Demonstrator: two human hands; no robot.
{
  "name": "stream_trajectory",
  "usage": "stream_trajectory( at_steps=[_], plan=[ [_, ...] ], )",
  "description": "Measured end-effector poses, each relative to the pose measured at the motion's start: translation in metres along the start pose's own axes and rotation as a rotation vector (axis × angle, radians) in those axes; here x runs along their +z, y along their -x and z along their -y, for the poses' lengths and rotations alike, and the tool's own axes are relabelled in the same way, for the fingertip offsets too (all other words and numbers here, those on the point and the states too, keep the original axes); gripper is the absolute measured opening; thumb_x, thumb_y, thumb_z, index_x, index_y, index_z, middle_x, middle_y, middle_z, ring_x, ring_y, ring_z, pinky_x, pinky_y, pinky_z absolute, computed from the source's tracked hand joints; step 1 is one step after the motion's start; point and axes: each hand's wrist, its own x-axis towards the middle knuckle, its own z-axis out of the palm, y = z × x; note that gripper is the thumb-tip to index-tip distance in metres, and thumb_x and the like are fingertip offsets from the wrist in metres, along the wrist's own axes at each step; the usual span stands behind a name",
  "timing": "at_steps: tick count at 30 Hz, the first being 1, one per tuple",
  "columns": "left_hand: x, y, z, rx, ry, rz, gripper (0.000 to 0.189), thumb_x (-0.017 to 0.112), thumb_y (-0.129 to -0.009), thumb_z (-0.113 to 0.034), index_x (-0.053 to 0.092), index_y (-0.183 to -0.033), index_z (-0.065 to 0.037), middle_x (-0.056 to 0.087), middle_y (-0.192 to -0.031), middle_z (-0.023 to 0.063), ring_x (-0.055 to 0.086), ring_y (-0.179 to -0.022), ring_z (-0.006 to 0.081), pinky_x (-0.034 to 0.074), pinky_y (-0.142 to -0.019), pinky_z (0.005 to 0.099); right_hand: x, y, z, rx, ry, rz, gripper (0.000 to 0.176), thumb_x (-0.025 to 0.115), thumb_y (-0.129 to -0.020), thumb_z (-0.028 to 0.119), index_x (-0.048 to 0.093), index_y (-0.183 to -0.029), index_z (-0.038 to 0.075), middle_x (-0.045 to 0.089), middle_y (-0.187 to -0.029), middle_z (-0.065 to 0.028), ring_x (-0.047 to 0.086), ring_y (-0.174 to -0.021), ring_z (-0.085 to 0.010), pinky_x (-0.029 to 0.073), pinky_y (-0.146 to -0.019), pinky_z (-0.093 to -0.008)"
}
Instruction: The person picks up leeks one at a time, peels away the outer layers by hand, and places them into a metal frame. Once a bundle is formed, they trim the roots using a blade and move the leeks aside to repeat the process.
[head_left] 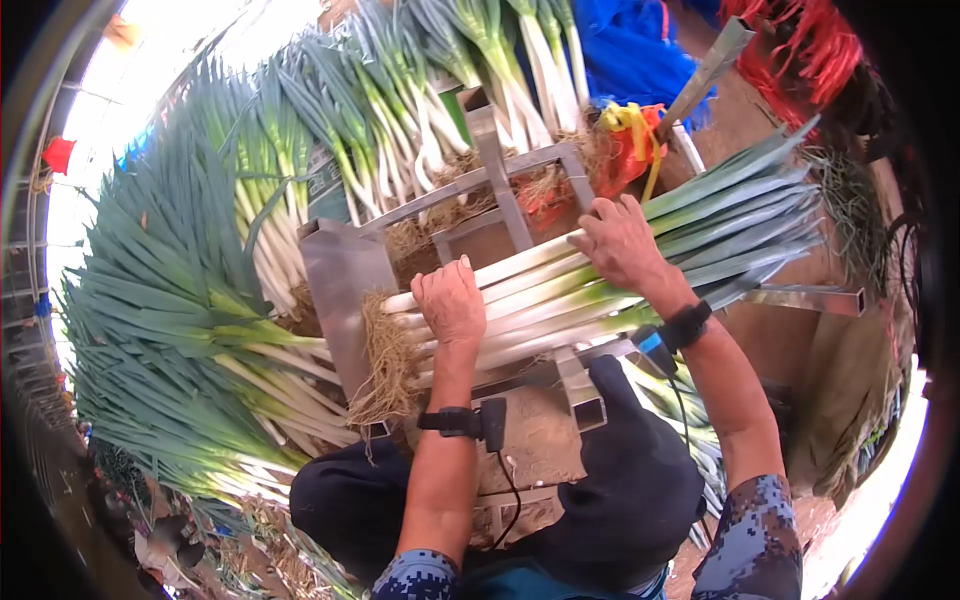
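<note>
A bundle of long green onions (540,290) lies across a metal frame (345,285) in front of me. Their roots (385,365) point left and the green leaves point right. Near the root end, my left hand (450,300) is closed over the white stalks, its thumb and fingers at the far edge of the bundle. My right hand (625,250) grips the bundle farther right, where white turns to green, with its fingers curled over the far side. The undersides of both hands are hidden.
More green onions (170,310) are heaped on the left, and upright bunches (370,130) stand behind the frame. Yellow ties (635,125) hang by a metal post (705,75). Blue strips (635,50) and red strips (800,50) lie at the back right. Cables run from both wristbands.
</note>
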Motion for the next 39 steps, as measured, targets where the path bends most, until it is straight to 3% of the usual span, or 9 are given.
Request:
stream_trajectory(
  at_steps=[2,8,12,16,22,26,29,33,39],
  plan=[
    [-0.007,0.006,0.008,-0.025,-0.087,0.031,0.026,0.053,-0.1,-0.026,0.065,-0.082,-0.011,0.065,-0.081,0.0106,0.061,-0.088,0.0299,0.037,-0.104,0.0527,-0.006,0.002,0.017,0.04,0.029,-0.022,0.027,0.067,-0.087,0.029,0.061,-0.093,0.004,0.054,-0.097,-0.0138,0.052,-0.098,-0.0311,0.038,-0.092,-0.0439],
    [-0.01,0.004,0.008,-0.116,-0.002,0.061,0.028,0.048,-0.101,-0.025,0.068,-0.097,-0.007,0.068,-0.087,0.011,0.06,-0.095,0.0297,0.033,-0.106,0.0492,0.002,0.012,0.026,0.029,0.093,-0.039,0.05,0.065,-0.089,0.033,0.052,-0.121,-0.004,0.05,-0.128,-0.0216,0.046,-0.124,-0.0393,0.029,-0.113,-0.0484],
    [-0.011,0.007,0.012,-0.123,0.052,0.094,0.028,0.049,-0.102,-0.024,0.064,-0.116,-0.004,0.068,-0.1,0.0123,0.06,-0.105,0.0295,0.03,-0.11,0.0487,0.012,0.007,0.045,-0.178,-0.172,-0.021,0.056,0.063,-0.091,0.036,0.051,-0.132,0.0,0.05,-0.132,-0.0199,0.045,-0.129,-0.0375,0.029,-0.115,-0.053],
    [-0.032,0.011,0.006,0.032,0.072,-0.115,0.023,0.056,-0.096,-0.017,0.065,-0.113,-0.005,0.066,-0.107,0.0158,0.058,-0.107,0.0317,0.034,-0.107,0.0477,0.018,0.005,0.066,-0.186,-0.072,0.07,0.056,0.057,-0.094,0.043,0.051,-0.137,0.007,0.051,-0.134,-0.015,0.042,-0.133,-0.0321,0.023,-0.118,-0.0516],
    [-0.16,0.03,-0.03,0.245,-0.185,0.675,0.023,0.064,-0.086,-0.015,0.07,-0.105,-0.005,0.068,-0.102,0.0143,0.061,-0.105,0.0313,0.037,-0.098,0.046,0.019,0.012,0.063,-0.172,-0.096,0.009,0.056,0.058,-0.093,0.044,0.054,-0.134,0.007,0.053,-0.13,-0.0135,0.043,-0.131,-0.0305,0.024,-0.117,-0.0495],
    [-0.162,0.009,-0.018,0.444,-0.801,0.848,0.019,0.064,-0.08,-0.011,0.075,-0.096,-0.01,0.071,-0.096,0.0092,0.067,-0.099,0.0253,0.042,-0.095,0.043,0.012,0.013,0.063,-0.144,-0.179,0.036,0.055,0.059,-0.093,0.042,0.055,-0.135,0.007,0.053,-0.133,-0.014,0.042,-0.132,-0.0309,0.023,-0.117,-0.0491],
    [-0.144,-0.004,0.019,0.44,-0.894,1.18,0.02,0.062,-0.081,-0.013,0.076,-0.095,-0.009,0.074,-0.1,0.0108,0.071,-0.1,0.0251,0.047,-0.091,0.0427,0.012,0.015,0.059,-0.141,-0.201,-0.008,0.053,0.06,-0.092,0.042,0.057,-0.132,0.007,0.054,-0.129,-0.012,0.044,-0.129,-0.0292,0.025,-0.116,-0.0474],
    [-0.147,-0.009,0.046,0.425,-0.741,1.114,0.022,0.059,-0.083,-0.015,0.076,-0.093,-0.006,0.073,-0.101,0.0165,0.072,-0.092,0.0351,0.055,-0.079,0.0463,0.018,0.016,0.059,-0.162,-0.176,-0.137,0.049,0.063,-0.09,0.042,0.06,-0.125,0.009,0.058,-0.117,-0.0094,0.05,-0.12,-0.0274,0.029,-0.113,-0.0456],
    [-0.175,-0.001,0.041,0.281,-0.591,0.852,0.02,0.059,-0.084,-0.016,0.074,-0.09,-0.005,0.068,-0.099,0.0188,0.068,-0.087,0.0397,0.053,-0.08,0.0498,0.02,0.018,0.06,-0.157,-0.162,-0.134,0.049,0.062,-0.091,0.042,0.06,-0.127,0.008,0.058,-0.121,-0.0095,0.049,-0.123,-0.0271,0.028,-0.114,-0.0452]
  ],
)
